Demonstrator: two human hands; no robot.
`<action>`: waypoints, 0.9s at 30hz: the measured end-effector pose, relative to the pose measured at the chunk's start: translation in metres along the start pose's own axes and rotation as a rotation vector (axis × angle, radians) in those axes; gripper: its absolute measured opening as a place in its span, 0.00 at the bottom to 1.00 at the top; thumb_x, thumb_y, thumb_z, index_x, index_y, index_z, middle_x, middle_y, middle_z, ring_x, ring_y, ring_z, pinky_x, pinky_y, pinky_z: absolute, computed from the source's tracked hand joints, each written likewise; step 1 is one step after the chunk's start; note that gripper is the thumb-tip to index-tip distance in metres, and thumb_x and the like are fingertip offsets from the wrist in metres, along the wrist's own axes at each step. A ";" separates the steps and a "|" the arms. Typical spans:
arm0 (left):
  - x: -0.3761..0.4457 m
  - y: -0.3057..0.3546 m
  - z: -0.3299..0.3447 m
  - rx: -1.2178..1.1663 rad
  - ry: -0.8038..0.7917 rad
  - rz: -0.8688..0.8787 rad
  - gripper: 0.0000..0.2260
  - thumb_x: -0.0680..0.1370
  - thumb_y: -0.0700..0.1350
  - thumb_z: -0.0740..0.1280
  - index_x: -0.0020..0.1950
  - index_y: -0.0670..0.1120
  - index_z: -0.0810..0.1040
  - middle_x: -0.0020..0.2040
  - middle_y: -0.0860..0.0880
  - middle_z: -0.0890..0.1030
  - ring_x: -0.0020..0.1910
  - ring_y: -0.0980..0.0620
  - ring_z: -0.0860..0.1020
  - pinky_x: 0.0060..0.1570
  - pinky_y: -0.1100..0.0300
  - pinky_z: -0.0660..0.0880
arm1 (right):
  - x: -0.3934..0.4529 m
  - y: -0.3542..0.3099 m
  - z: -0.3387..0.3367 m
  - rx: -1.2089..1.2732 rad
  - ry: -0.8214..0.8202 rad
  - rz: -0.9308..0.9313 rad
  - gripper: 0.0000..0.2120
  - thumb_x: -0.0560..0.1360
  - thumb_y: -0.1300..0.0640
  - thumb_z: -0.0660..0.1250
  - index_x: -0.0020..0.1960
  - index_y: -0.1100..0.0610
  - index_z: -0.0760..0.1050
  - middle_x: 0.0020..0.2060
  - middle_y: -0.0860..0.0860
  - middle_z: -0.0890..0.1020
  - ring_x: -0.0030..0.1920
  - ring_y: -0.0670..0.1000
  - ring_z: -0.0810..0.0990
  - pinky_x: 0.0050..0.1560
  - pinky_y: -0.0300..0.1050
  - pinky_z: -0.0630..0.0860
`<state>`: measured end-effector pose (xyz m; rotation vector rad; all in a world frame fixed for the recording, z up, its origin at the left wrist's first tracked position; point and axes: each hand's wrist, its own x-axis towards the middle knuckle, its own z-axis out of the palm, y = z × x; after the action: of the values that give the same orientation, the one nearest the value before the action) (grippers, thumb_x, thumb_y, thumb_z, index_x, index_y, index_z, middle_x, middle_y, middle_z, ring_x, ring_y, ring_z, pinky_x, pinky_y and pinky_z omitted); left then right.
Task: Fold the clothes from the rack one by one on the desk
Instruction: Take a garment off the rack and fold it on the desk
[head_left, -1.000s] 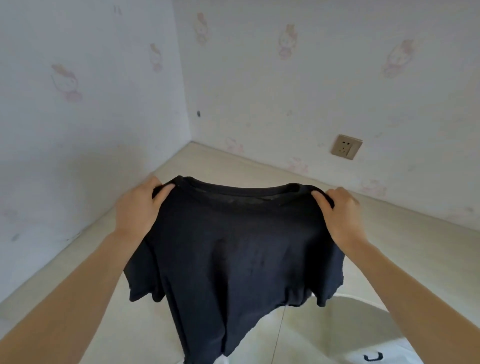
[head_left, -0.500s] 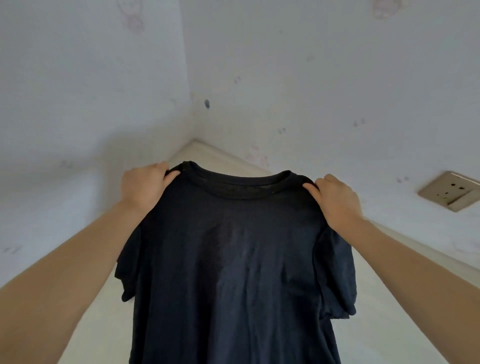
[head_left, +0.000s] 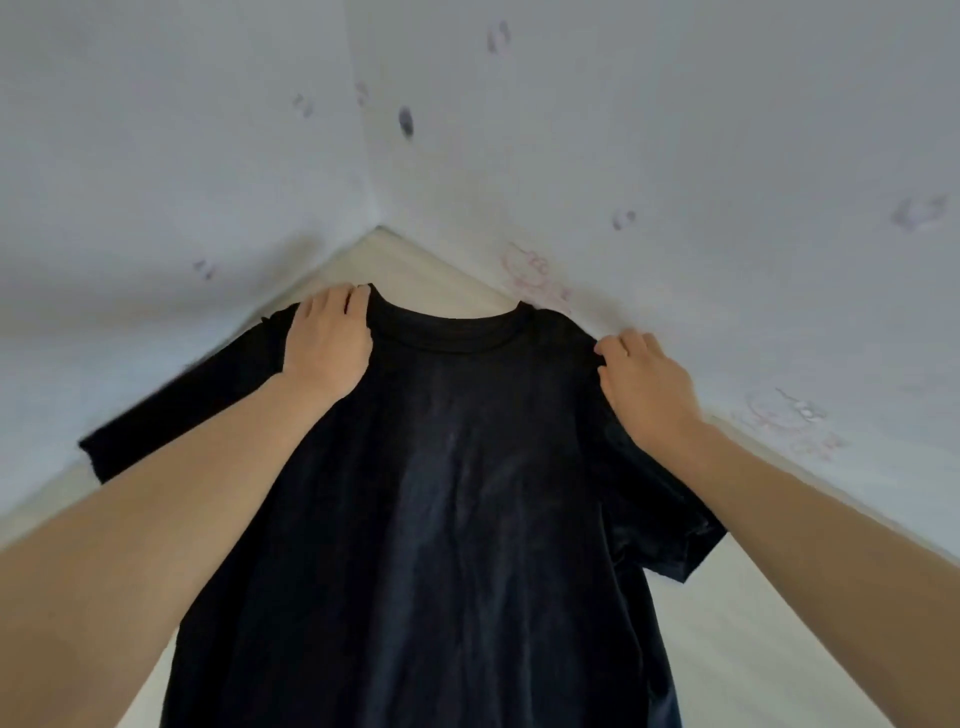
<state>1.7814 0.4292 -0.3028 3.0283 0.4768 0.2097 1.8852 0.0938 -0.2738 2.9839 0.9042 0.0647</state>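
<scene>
A black short-sleeved T-shirt (head_left: 441, 519) lies spread on the pale desk (head_left: 737, 649), its collar pointing into the wall corner. My left hand (head_left: 327, 348) rests flat on the shirt's left shoulder beside the collar. My right hand (head_left: 644, 384) sits at the right shoulder, fingers curled and pinching the seam edge. The left sleeve stretches out toward the left wall. The right sleeve lies bunched beside my right forearm. The shirt's hem runs out of view at the bottom.
Two white walls with faint pink cartoon prints meet in a corner (head_left: 374, 208) just beyond the collar and hem in the desk on the left and far sides. Bare desk surface shows to the right of the shirt.
The shirt went from hanging in the air to lying on the desk, pushed toward the corner. My left hand loosened from a grip to lying flat, and the left sleeve swung outward.
</scene>
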 end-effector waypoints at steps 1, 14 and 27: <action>-0.009 0.008 0.003 -0.012 -0.019 0.015 0.22 0.80 0.42 0.62 0.74 0.38 0.65 0.71 0.38 0.69 0.70 0.39 0.67 0.71 0.45 0.62 | -0.010 0.003 0.004 0.006 -0.013 -0.020 0.09 0.79 0.60 0.60 0.57 0.61 0.74 0.51 0.57 0.75 0.53 0.59 0.74 0.38 0.54 0.75; -0.184 0.197 0.008 -0.214 -0.140 -0.118 0.22 0.82 0.52 0.54 0.75 0.45 0.66 0.76 0.47 0.66 0.77 0.47 0.57 0.76 0.47 0.50 | -0.127 0.083 0.016 0.117 -0.259 -0.084 0.22 0.82 0.44 0.51 0.70 0.54 0.68 0.69 0.49 0.69 0.67 0.51 0.70 0.63 0.45 0.70; -0.294 0.342 0.000 -0.119 -0.433 -0.138 0.36 0.79 0.65 0.48 0.80 0.47 0.43 0.80 0.49 0.41 0.78 0.45 0.38 0.76 0.44 0.39 | -0.149 0.150 0.008 0.080 -0.273 0.013 0.21 0.82 0.45 0.48 0.45 0.58 0.72 0.44 0.53 0.78 0.46 0.57 0.80 0.41 0.49 0.76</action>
<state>1.6074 0.0135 -0.3087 2.7893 0.6014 -0.4014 1.8451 -0.1132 -0.2817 2.9680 0.8721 -0.3780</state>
